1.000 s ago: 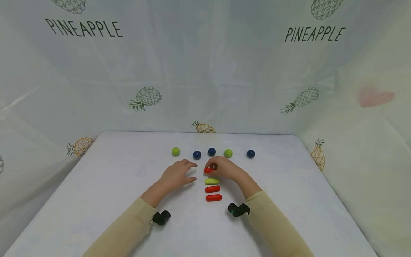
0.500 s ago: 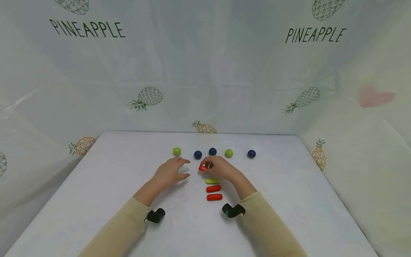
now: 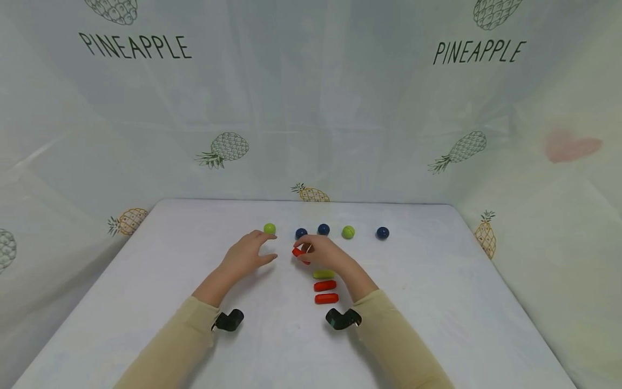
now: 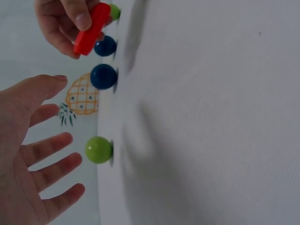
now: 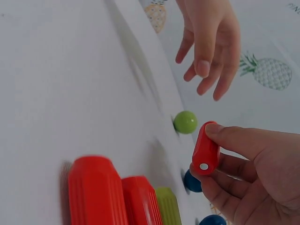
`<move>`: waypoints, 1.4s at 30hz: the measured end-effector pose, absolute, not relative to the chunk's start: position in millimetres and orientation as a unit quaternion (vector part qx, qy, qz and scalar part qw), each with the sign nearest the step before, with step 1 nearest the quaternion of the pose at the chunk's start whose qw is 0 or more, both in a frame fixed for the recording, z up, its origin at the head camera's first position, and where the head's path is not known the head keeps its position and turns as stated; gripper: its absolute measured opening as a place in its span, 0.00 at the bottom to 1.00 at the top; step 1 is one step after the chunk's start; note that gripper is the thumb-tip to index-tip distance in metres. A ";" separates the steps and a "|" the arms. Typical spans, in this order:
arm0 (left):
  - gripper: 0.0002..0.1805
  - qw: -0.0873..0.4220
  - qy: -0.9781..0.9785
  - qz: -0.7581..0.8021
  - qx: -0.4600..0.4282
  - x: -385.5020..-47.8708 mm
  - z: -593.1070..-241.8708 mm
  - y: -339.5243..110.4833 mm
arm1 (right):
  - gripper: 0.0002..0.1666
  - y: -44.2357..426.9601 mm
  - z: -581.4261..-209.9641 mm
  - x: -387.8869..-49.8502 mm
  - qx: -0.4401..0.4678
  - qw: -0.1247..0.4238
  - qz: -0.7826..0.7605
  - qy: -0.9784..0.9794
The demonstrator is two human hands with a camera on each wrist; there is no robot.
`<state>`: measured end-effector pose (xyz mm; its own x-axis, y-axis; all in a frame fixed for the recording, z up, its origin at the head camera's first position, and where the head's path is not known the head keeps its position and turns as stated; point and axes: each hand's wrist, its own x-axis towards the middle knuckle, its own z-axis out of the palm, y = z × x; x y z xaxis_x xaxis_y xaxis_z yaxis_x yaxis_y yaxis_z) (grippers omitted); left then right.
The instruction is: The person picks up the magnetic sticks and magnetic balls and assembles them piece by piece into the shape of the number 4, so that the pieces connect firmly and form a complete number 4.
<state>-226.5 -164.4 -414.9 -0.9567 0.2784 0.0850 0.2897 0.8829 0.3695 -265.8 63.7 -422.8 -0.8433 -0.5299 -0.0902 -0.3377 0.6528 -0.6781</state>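
My right hand (image 3: pixel 323 253) pinches a red ribbed piece (image 3: pixel 301 255) between thumb and fingers, above the table; in the right wrist view that piece (image 5: pixel 206 149) shows a small white dot on its end. To its left my left hand (image 3: pixel 244 255) is held with fingers spread and nothing in them, as the left wrist view also shows the hand (image 4: pixel 35 150). Below my right hand, a yellow-green piece (image 3: pixel 323 274) and two red pieces, one (image 3: pixel 325 286) above the other (image 3: pixel 326 298), lie in a column.
Along the back of the white table (image 3: pixel 194 227) stands a row of balls: a green ball (image 3: pixel 269 228), a blue ball (image 3: pixel 301 233), another blue one (image 3: pixel 323 229), a green one (image 3: pixel 348 232) and a blue one (image 3: pixel 383 233). Behind hangs a pineapple-print cloth (image 3: pixel 311 108).
My right hand has carried the red piece leftward from above the yellow-green piece, and the piece has turned to a slant. My left hand has drawn back to the left and slightly up.
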 end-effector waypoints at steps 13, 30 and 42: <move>0.28 0.019 -0.968 -0.222 -0.120 -239.6 -417.1 -187.5 | 0.17 41.4 -420.2 -261.2 -0.215 0.118 -0.383 0.890; 0.28 0.017 -0.960 -0.265 -0.090 -253.7 -422.7 -201.1 | 0.16 3.8 -440.6 -263.0 -0.170 0.083 -0.465 0.865; 0.28 0.032 -0.954 -0.286 -0.085 -266.3 -430.0 -202.4 | 0.17 -17.8 -463.4 -261.8 -0.109 0.039 -0.530 0.840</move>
<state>-266.3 -202.4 -430.0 -0.9833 0.1444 0.1104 0.1813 0.8218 0.5401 -261.8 -17.8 -463.4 -0.9731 -0.2248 0.0510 -0.1430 0.4151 -0.8985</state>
